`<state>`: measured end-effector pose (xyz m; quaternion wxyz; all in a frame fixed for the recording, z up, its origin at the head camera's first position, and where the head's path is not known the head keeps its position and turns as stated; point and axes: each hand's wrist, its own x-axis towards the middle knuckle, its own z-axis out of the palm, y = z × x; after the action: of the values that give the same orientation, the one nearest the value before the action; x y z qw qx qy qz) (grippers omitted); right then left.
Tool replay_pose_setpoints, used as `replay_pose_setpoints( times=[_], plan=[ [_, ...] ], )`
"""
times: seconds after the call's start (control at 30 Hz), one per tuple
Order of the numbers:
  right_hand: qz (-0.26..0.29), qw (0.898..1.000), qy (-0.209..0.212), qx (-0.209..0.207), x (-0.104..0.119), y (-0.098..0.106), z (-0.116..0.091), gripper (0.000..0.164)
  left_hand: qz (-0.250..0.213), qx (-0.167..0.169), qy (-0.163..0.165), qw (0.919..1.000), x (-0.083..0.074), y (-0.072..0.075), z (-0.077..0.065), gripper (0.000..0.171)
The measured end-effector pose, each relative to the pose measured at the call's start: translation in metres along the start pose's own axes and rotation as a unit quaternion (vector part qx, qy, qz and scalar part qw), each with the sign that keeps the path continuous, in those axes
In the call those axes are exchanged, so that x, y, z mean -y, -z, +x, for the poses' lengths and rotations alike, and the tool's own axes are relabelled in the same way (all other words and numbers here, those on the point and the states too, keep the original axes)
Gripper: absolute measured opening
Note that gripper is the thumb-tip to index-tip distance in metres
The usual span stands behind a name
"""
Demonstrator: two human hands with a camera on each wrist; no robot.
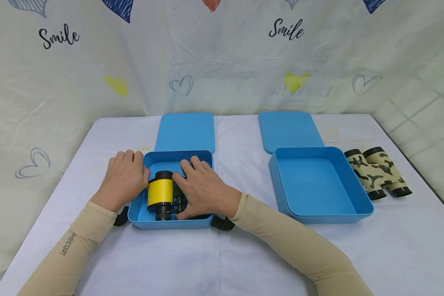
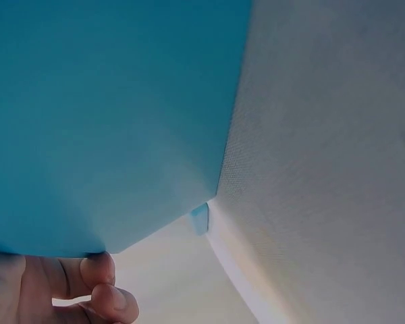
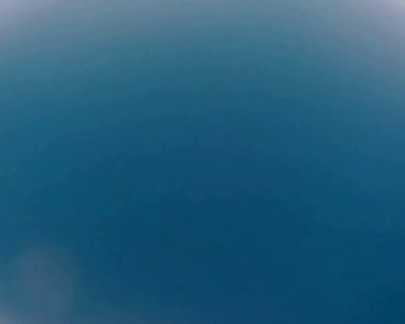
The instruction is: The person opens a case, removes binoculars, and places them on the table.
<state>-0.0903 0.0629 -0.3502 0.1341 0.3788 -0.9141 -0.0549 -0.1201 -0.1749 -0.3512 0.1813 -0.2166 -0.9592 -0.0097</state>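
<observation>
Yellow-and-black binoculars (image 1: 160, 192) lie inside the left blue box (image 1: 172, 225), with one yellow barrel showing. My right hand (image 1: 207, 189) covers the other barrel and grips it, fingers at the far end and thumb at the near end. At the box's left wall, my left hand (image 1: 123, 181) holds the rim. In the left wrist view, curled fingers (image 2: 111, 297) touch the edge of the box's blue wall (image 2: 108, 121). Only blurred blue fills the right wrist view, so the right fingertips are hidden there.
Behind the left box lies a flat blue lid (image 1: 185, 132). A second blue box (image 1: 322, 181), open and with nothing inside, stands to the right, another lid (image 1: 290, 129) behind it. Camouflage binoculars (image 1: 377, 174) lie beside it near the right edge of the white table (image 1: 244, 263).
</observation>
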Motion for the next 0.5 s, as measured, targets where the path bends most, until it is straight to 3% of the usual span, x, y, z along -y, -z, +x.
replay_pose_setpoints(
  times=[0.5],
  plan=[
    [-0.004, 1.0, -0.001, 0.002, -0.0002, -0.0003, 0.0, 0.095, 0.004, -0.005, -0.01, 0.9999, 0.0006, -0.0005, -0.0002, 0.017]
  ],
)
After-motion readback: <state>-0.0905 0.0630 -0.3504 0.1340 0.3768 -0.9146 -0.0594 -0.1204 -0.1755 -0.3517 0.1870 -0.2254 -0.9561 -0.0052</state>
